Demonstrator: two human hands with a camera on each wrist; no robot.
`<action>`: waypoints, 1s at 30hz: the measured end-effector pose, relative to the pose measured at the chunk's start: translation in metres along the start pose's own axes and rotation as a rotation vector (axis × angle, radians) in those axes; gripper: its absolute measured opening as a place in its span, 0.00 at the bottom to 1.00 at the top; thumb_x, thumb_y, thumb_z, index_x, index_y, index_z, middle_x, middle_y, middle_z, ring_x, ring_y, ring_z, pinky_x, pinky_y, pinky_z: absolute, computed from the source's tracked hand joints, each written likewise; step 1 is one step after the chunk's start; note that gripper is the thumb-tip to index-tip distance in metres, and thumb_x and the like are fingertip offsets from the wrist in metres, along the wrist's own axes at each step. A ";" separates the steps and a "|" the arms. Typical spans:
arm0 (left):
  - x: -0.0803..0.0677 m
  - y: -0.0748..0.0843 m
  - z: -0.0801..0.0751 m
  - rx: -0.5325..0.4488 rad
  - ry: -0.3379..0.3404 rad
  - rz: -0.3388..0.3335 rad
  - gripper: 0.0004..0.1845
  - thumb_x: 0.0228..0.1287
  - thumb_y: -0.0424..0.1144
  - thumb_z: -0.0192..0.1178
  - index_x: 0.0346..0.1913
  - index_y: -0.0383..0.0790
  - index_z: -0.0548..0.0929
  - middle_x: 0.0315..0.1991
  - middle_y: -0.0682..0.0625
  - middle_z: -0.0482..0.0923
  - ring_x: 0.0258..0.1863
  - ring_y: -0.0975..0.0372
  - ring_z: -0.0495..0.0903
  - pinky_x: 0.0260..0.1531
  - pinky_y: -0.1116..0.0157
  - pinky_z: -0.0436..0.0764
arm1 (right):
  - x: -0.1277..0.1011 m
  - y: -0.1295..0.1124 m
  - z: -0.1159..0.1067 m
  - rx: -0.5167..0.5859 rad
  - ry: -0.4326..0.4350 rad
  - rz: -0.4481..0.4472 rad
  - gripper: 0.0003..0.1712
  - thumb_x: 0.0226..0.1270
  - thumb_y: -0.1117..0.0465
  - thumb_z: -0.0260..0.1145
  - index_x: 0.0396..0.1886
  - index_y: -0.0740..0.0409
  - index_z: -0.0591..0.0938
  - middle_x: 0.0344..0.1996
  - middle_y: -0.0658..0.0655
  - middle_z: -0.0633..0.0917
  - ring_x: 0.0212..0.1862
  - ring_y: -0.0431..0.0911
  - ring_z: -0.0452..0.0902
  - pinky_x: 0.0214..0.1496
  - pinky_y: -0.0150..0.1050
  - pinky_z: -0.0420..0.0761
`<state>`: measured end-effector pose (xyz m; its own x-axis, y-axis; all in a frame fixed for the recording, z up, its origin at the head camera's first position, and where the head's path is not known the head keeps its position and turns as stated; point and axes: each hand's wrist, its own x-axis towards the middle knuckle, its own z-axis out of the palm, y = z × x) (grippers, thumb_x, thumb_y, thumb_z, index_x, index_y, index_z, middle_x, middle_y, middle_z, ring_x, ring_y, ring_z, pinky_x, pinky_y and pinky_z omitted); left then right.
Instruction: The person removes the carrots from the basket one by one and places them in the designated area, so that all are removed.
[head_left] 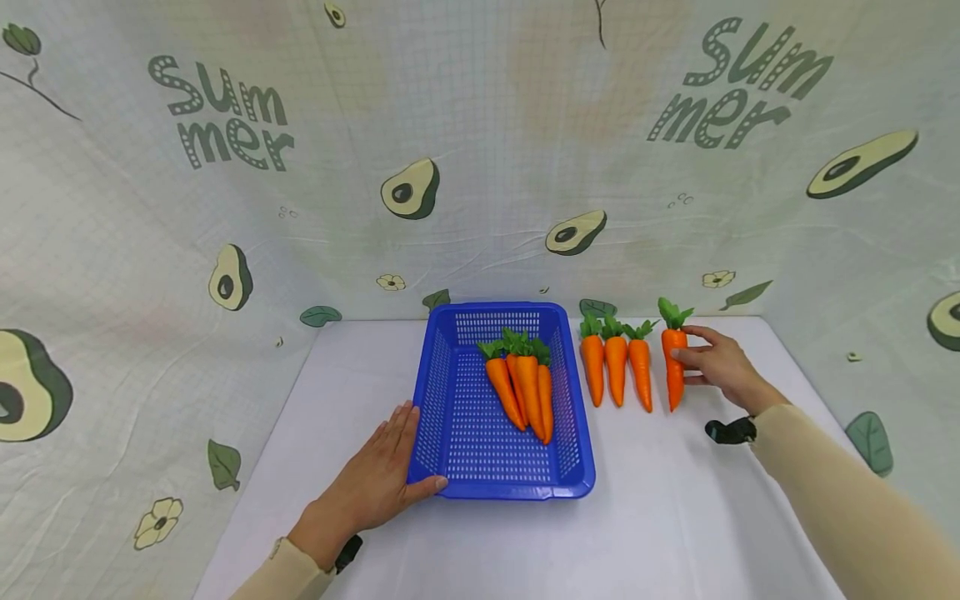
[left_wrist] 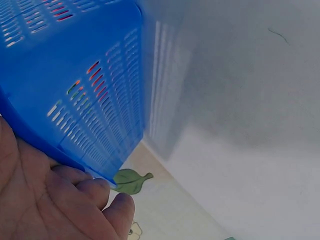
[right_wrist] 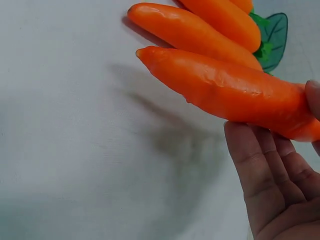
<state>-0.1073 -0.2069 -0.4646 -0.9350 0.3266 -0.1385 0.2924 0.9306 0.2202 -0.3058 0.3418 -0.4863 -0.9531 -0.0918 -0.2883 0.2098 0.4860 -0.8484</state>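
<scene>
My right hand [head_left: 716, 365] holds a carrot [head_left: 674, 367] between thumb and fingers, leafy top away from me. In the right wrist view this carrot [right_wrist: 225, 87] is above the white surface, its shadow apart from it. Three more carrots [head_left: 617, 367] lie in a row to its left. A blue plastic basket [head_left: 512, 493] with slotted walls stands left of that row, with several carrots [head_left: 528, 392] bunched toward its right side. My left hand [head_left: 378, 471] rests along the basket's left rim, fingers straight and thumb at the front corner.
The white table [head_left: 517, 554] runs back to a hanging cloth [head_left: 480, 108] printed with avocados and lettering. More of the cloth stands along both sides. A black strap [head_left: 731, 431] sits at my right wrist.
</scene>
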 end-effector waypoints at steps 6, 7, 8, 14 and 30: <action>0.000 0.000 0.000 -0.002 -0.008 -0.008 0.63 0.69 0.80 0.45 0.85 0.31 0.43 0.87 0.36 0.39 0.86 0.44 0.44 0.82 0.43 0.55 | 0.006 0.008 0.004 -0.013 0.010 0.034 0.47 0.81 0.52 0.63 0.86 0.64 0.49 0.72 0.80 0.70 0.51 0.49 0.86 0.56 0.54 0.88; 0.000 0.000 0.000 -0.002 -0.008 -0.008 0.63 0.69 0.80 0.44 0.85 0.31 0.43 0.87 0.36 0.40 0.86 0.44 0.44 0.82 0.43 0.55 | 0.006 0.009 0.005 -0.016 0.008 0.039 0.47 0.82 0.52 0.63 0.86 0.64 0.49 0.72 0.80 0.70 0.52 0.50 0.86 0.57 0.54 0.88; 0.000 0.000 0.000 -0.002 -0.008 -0.009 0.63 0.69 0.80 0.44 0.85 0.31 0.43 0.87 0.36 0.40 0.86 0.44 0.44 0.82 0.43 0.55 | 0.007 0.009 0.005 -0.018 0.008 0.044 0.47 0.82 0.52 0.63 0.86 0.64 0.49 0.72 0.80 0.70 0.52 0.51 0.86 0.57 0.54 0.88; 0.000 -0.001 0.001 0.001 -0.001 -0.006 0.63 0.69 0.80 0.44 0.85 0.31 0.42 0.87 0.35 0.39 0.86 0.44 0.45 0.82 0.44 0.56 | 0.008 0.010 0.007 -0.021 -0.013 0.059 0.47 0.81 0.52 0.63 0.86 0.64 0.50 0.71 0.79 0.71 0.52 0.51 0.85 0.56 0.52 0.89; 0.002 -0.002 0.004 0.019 0.009 -0.007 0.63 0.68 0.82 0.41 0.85 0.32 0.43 0.87 0.36 0.40 0.86 0.45 0.46 0.81 0.44 0.57 | 0.014 0.016 0.015 -0.071 -0.012 0.102 0.46 0.83 0.49 0.60 0.86 0.65 0.50 0.72 0.78 0.69 0.61 0.62 0.79 0.57 0.49 0.89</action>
<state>-0.1092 -0.2078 -0.4691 -0.9386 0.3190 -0.1311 0.2900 0.9357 0.2009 -0.3126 0.3348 -0.5106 -0.9248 -0.0488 -0.3773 0.2895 0.5534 -0.7810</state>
